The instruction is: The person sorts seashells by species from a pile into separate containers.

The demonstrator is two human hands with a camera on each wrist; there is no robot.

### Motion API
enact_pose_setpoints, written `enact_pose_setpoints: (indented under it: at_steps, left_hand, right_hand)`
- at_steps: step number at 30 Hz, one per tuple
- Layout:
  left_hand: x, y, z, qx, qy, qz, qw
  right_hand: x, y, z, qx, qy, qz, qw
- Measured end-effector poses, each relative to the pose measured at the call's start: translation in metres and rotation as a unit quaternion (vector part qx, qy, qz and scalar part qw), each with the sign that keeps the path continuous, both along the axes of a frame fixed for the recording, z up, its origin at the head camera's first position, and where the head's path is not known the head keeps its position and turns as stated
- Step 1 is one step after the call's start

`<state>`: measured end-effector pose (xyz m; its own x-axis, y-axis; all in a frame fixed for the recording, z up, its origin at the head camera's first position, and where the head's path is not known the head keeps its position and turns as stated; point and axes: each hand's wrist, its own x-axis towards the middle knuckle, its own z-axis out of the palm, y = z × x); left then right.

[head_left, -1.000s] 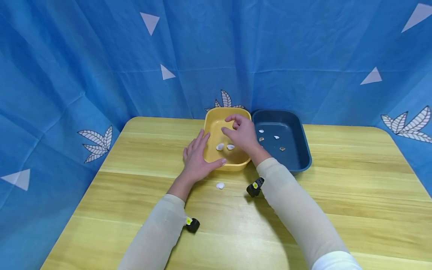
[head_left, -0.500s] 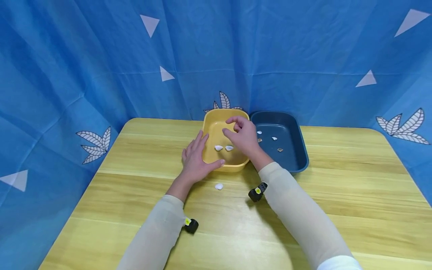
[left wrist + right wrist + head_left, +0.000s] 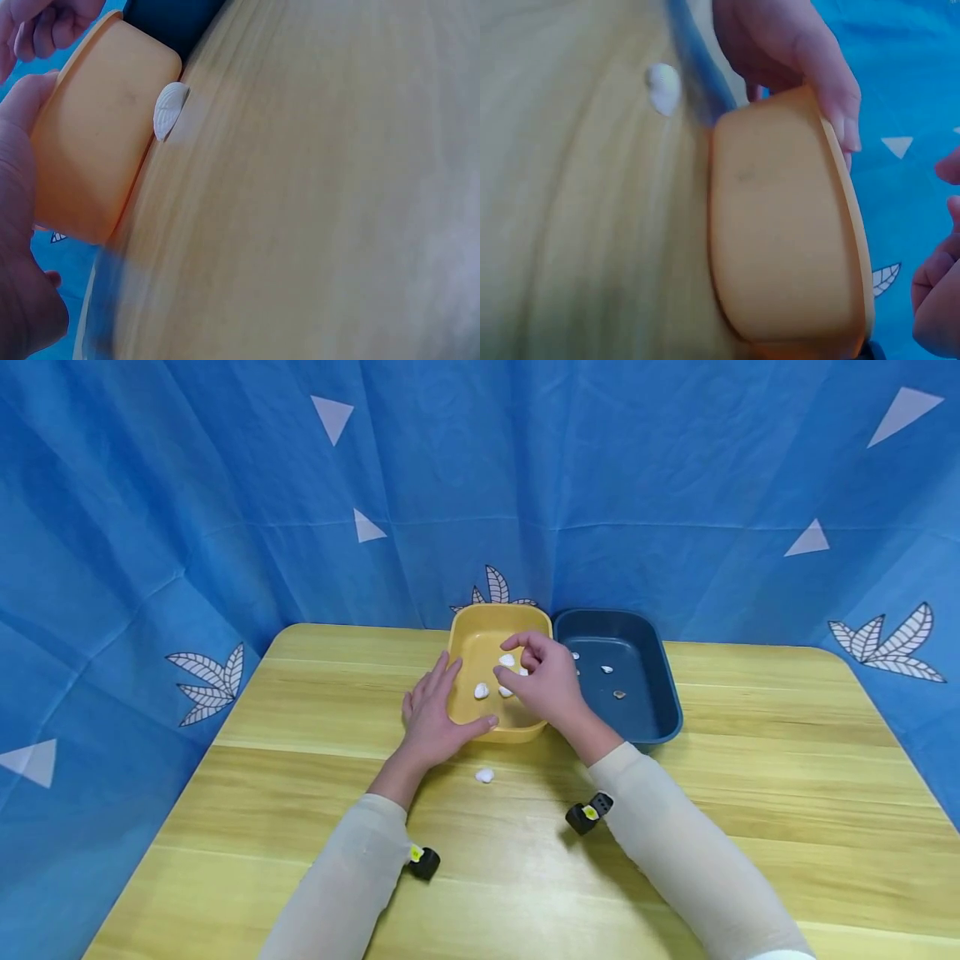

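Note:
My left hand rests with spread, straight fingers along the left side of a yellow plastic bin. Its thumb lies over the front rim; the left wrist view shows this thumb at the bin's edge. Over the bin's right half is my right hand, thumb and index finger apart with nothing visible between them, the other fingers bent. Several white seashells lie inside, including one at the left and one farther back; the right hand partly covers others. Another white seashell sits on the table before the bin.
A dark blue bin stands against the yellow bin's right side. It contains several small shells, among them a white one and a brown one. Behind the wooden table hangs a blue patterned curtain.
My right hand has come slightly toward me and lower in the picture. More white seashells now show in the yellow bin near its fingers. The left hand keeps its place on the bin.

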<state>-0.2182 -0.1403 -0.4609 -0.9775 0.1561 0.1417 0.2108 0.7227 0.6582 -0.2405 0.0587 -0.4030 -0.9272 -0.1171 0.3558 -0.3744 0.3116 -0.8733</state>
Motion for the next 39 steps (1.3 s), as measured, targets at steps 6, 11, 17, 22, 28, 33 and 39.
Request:
enact_pose_setpoints:
  at_steps: [6, 11, 17, 22, 28, 33, 39]
  left_hand:
    - [0.0, 0.001, -0.002, -0.002, 0.004, 0.001, 1.0]
    - [-0.001, 0.0, -0.003, -0.003, 0.015, 0.001, 0.9999]
    - [-0.001, 0.001, -0.003, -0.004, 0.014, 0.002, 0.9999]
    - [-0.001, 0.001, -0.003, -0.006, 0.015, 0.002, 0.9999]
    - [-0.003, 0.001, -0.004, -0.011, 0.021, 0.002, 0.9997]
    - [-0.003, 0.0, -0.005, -0.005, 0.021, -0.001, 0.9998]
    - [-0.001, 0.001, -0.003, -0.006, 0.021, 0.001, 0.9998]
  right_hand:
    - [0.02, 0.009, -0.007, 0.008, 0.013, 0.021, 0.9997]
    - [0.038, 0.016, -0.017, -0.002, 0.026, 0.03, 0.9992]
    - [0.074, 0.017, -0.004, -0.028, 0.068, 0.047, 0.9961]
    - [0.092, 0.017, -0.003, -0.048, 0.101, 0.075, 0.9909]
    - [0.097, 0.015, -0.011, -0.044, 0.11, 0.099, 0.9879]
    - [0.092, 0.016, -0.042, -0.005, 0.088, 0.11, 0.99]
    - [0.088, 0.015, -0.064, 0.042, 0.047, 0.129, 0.9896]
